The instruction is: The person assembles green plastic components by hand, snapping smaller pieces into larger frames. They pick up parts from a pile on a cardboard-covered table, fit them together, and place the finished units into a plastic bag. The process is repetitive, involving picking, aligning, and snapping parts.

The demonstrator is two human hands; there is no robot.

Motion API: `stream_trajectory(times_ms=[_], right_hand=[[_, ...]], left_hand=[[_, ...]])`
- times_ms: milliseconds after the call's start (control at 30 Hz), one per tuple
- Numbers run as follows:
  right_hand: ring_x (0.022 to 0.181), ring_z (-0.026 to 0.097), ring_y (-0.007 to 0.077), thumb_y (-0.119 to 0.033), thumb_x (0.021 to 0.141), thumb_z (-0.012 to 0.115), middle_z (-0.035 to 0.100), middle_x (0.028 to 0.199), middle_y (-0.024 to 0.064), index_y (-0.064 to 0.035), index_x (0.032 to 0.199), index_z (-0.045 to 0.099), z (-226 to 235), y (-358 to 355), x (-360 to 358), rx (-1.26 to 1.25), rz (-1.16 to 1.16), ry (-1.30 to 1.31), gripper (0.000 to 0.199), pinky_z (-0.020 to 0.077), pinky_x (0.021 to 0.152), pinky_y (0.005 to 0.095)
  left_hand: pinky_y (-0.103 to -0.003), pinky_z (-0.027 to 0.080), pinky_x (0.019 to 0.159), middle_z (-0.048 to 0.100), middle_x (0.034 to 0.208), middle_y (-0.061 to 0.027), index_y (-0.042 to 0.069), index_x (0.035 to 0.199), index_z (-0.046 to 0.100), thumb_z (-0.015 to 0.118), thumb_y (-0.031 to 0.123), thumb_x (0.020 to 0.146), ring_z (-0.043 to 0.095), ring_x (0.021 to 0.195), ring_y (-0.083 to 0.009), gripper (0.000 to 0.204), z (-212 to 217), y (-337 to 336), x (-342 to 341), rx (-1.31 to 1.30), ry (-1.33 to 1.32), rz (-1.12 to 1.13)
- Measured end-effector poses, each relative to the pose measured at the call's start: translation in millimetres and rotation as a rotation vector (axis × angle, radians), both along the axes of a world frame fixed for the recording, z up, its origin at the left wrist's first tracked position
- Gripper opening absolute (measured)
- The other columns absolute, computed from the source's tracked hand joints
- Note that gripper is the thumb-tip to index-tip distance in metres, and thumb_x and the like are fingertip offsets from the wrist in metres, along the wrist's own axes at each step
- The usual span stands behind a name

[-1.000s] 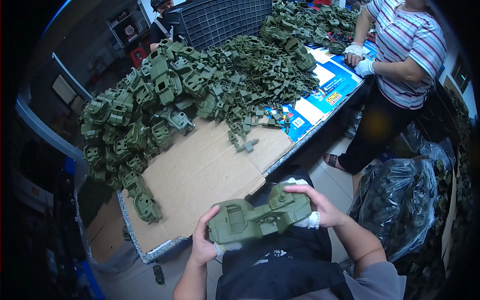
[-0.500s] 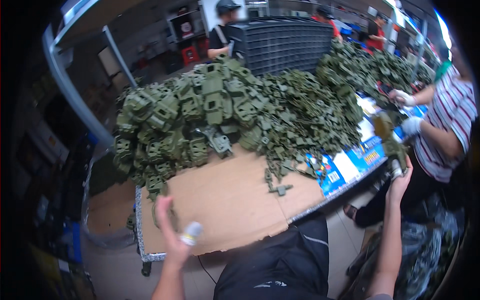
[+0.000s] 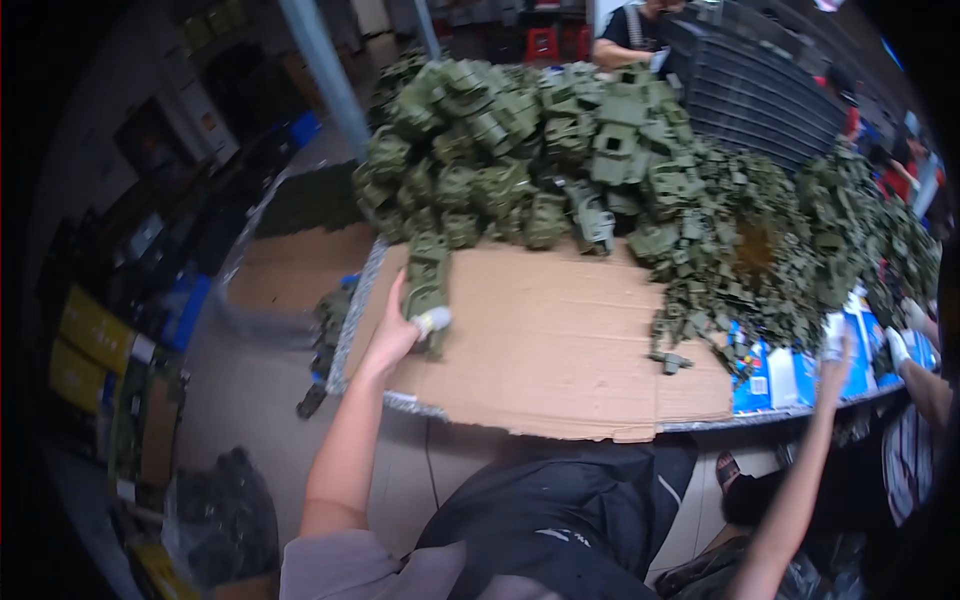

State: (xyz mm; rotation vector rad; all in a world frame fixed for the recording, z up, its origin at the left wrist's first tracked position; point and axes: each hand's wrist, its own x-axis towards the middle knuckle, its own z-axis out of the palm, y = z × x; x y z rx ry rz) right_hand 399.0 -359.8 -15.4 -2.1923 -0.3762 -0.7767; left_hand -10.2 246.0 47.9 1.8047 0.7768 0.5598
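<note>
My left hand (image 3: 396, 330) is at the left end of the cardboard sheet (image 3: 550, 340). Its fingers and white-wrapped thumb close around an olive-green moulded plastic part (image 3: 428, 275). Just beyond it rises a heap of similar bulky green parts (image 3: 490, 130). My right hand (image 3: 834, 352) reaches out over the table's right side, beside blue-and-white printed sheets (image 3: 760, 375). Motion smears its fingers, and I cannot make out anything in them. A white wrap shows at its fingertips.
Smaller green parts (image 3: 740, 230) are piled at the right. Behind them stands a dark ribbed crate (image 3: 755, 90). A co-worker's gloved hand (image 3: 898, 348) is near my right hand. A metal post (image 3: 330, 75) rises at the back left. A dark plastic bag (image 3: 220, 520) lies on the floor.
The view has swung left. My left hand, fingers apart before, now closes on a green part. The green part at my right hand no longer shows there.
</note>
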Motion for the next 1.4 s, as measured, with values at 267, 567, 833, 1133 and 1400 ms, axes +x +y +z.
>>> stream_trajectory(times_ms=[267,567,833,1133,1400], right_hand=[[0.112,0.053,0.022,-0.004,0.083,0.059,0.054,0.122,0.0124,-0.0089,0.133,0.043,74,245,-280,0.447,0.91,0.652,0.053,0.0414,0.094,0.0335],[0.118,0.046,0.0209,-0.026,0.092,0.051,0.043,0.132,0.0079,-0.015,0.142,0.028,122,248,-256,0.759,0.78,0.582,0.056,0.0415,0.093,0.0351],[0.124,0.038,0.0245,-0.017,0.086,0.061,0.024,0.144,0.0179,-0.017,0.148,0.007,104,267,-277,0.879,0.779,0.607,0.082,0.036,0.098,0.0344],[0.124,0.039,0.0238,0.002,0.086,0.052,0.029,0.141,0.0204,-0.0141,0.148,0.002,64,325,-306,0.903,0.819,1.199,0.081,0.0386,0.097,0.0308],[0.133,0.032,0.0324,-0.001,0.074,0.053,0.025,0.148,0.0204,-0.0071,0.147,0.012,71,303,-307,0.071,0.998,0.352,0.084,0.0258,0.109,0.0361]], left_hand=[[-0.031,0.046,0.091,0.049,0.121,-0.0134,0.004,0.129,0.049,0.061,-0.002,0.08,0.054,0.108,-0.0221,0.051,20,-80,-19,0.352,-0.31,-0.218],[-0.052,0.035,0.099,0.05,0.121,-0.0122,0.015,0.117,0.058,0.065,0.008,0.063,0.046,0.116,-0.033,0.055,13,-136,11,1.175,-0.388,-0.732],[-0.049,0.032,0.099,0.049,0.121,-0.013,0.013,0.115,0.058,0.066,0.008,0.067,0.043,0.117,-0.0322,0.05,19,-140,33,1.17,-0.326,-0.585],[-0.038,0.031,0.105,0.027,0.142,-0.0153,0.006,0.147,0.003,0.066,0.002,0.071,0.033,0.128,-0.0278,0.099,-6,-153,32,-0.11,-0.432,-0.482],[-0.037,0.048,0.087,0.036,0.134,-0.0175,0.009,0.146,0.001,0.051,0.002,0.082,0.054,0.103,-0.0251,0.082,-38,-130,13,-0.354,-0.417,-0.623]])
